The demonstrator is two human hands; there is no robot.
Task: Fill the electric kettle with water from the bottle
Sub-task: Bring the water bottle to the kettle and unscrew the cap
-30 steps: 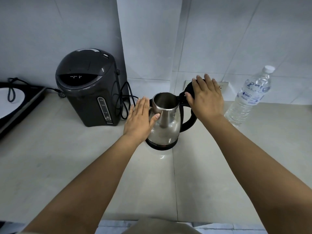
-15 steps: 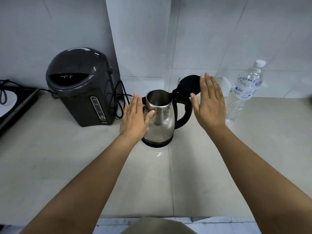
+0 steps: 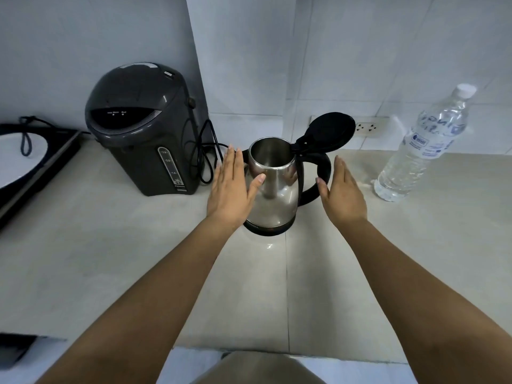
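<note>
A steel electric kettle [image 3: 277, 195] stands on the counter with its black lid [image 3: 329, 130] flipped up and back, the mouth open and looking empty. My left hand [image 3: 231, 189] lies flat against the kettle's left side, thumb on the steel. My right hand [image 3: 342, 191] hovers flat beside the black handle [image 3: 321, 178], holding nothing. A clear capped water bottle [image 3: 424, 151] stands to the right, apart from both hands.
A dark grey hot-water dispenser [image 3: 144, 128] with a looped black cord [image 3: 206, 159] stands left of the kettle. An induction cooker [image 3: 33, 167] sits at the far left. A wall socket [image 3: 368, 127] is behind the kettle. The counter [image 3: 277, 286] is pale stone.
My right hand left the lid after tipping it open, then dropped down beside the handle. The left hand has stayed on the kettle's side.
</note>
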